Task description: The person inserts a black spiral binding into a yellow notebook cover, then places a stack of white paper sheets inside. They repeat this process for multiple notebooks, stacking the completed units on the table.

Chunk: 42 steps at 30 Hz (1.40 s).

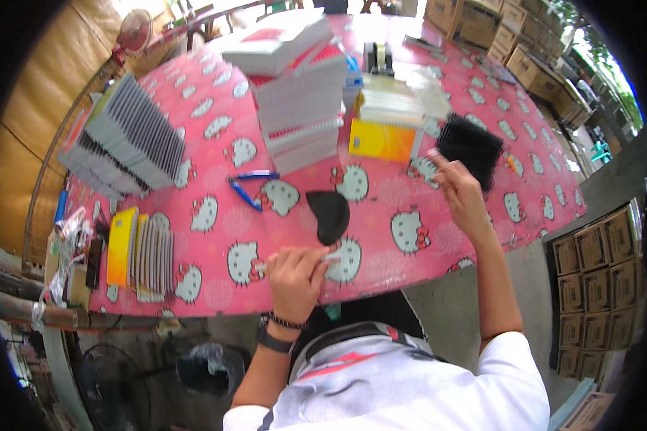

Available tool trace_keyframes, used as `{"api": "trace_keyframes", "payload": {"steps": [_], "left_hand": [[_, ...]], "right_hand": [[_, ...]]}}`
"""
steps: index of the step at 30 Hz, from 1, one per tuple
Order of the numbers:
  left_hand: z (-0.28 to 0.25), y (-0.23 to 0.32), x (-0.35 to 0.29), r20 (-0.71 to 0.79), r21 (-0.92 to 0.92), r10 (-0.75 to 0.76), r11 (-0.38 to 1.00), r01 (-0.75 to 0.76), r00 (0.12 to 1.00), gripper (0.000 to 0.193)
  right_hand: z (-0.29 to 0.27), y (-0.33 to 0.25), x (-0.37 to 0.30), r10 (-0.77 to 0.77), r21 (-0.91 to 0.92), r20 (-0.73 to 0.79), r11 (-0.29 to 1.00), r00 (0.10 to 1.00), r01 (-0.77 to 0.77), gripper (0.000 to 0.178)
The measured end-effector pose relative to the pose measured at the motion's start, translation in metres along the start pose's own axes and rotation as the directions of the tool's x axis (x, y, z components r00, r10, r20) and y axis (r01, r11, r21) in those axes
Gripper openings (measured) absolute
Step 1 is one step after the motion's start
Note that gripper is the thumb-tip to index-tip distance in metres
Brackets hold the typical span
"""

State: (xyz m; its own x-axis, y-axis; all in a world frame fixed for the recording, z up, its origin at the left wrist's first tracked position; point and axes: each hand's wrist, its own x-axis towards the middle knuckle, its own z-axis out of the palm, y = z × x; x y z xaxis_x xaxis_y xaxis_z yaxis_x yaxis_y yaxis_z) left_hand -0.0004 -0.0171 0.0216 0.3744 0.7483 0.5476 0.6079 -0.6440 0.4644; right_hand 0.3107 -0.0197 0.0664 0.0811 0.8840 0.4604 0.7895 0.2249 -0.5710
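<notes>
My left hand [295,279] is closed near the table's front edge, with a thin white stick-like piece [333,256] poking out past the fingers. Farther right, my right hand [459,188] reaches over the table, fingers stretched out and nothing visible in them. It is between a stack of yellow-covered notebooks [385,139] and a pile of black spiral binding coils [473,147]. Ahead of my left hand lies a black curved pad [328,217]. Blue-handled pliers [247,188] lie beyond it to the left.
A tall stack of white paper blocks [300,108] rises at the back middle. Spiral-bound notebooks [133,136] and a smaller yellow-covered row [142,253] stand left. A tape dispenser [378,59] is at the back. The pink patterned table [381,266] ends before me; cartons [600,276] are stacked right.
</notes>
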Motion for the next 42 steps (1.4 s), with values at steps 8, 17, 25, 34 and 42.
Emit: {"api": "trace_keyframes", "payload": {"steps": [8, 17, 25, 34, 42], "left_hand": [[-0.001, 0.003, 0.007, 0.000, -0.046, -0.024, 0.999, 0.024, 1.000, 0.014], [0.000, 0.001, 0.007, 0.001, -0.071, -0.021, 0.997, 0.021, 1.000, 0.014], [-0.001, 0.006, 0.007, 0.012, -0.081, -0.047, 0.996, 0.048, 0.999, 0.019], [0.002, 0.010, -0.003, 0.199, 0.076, 0.025, 0.996, -0.041, 0.980, 0.020], [-0.003, 0.001, -0.004, 0.152, -0.017, 0.127, 0.992, -0.126, 0.980, 0.016]], "right_hand": [[0.067, -0.061, -0.033, -0.030, 0.502, 0.419, 0.840, 0.907, -0.205, 0.026], [0.074, -0.060, -0.026, -0.206, 0.521, 0.391, 0.853, 0.897, -0.031, 0.029], [0.074, -0.066, -0.031, -0.181, 0.503, 0.471, 0.859, 0.863, -0.094, 0.042], [0.087, -0.042, 0.004, -0.256, 0.339, 0.451, 0.935, 0.855, 0.101, 0.046], [0.124, -0.039, 0.043, -0.304, 0.024, 0.705, 0.914, 0.641, 0.406, 0.088]]}}
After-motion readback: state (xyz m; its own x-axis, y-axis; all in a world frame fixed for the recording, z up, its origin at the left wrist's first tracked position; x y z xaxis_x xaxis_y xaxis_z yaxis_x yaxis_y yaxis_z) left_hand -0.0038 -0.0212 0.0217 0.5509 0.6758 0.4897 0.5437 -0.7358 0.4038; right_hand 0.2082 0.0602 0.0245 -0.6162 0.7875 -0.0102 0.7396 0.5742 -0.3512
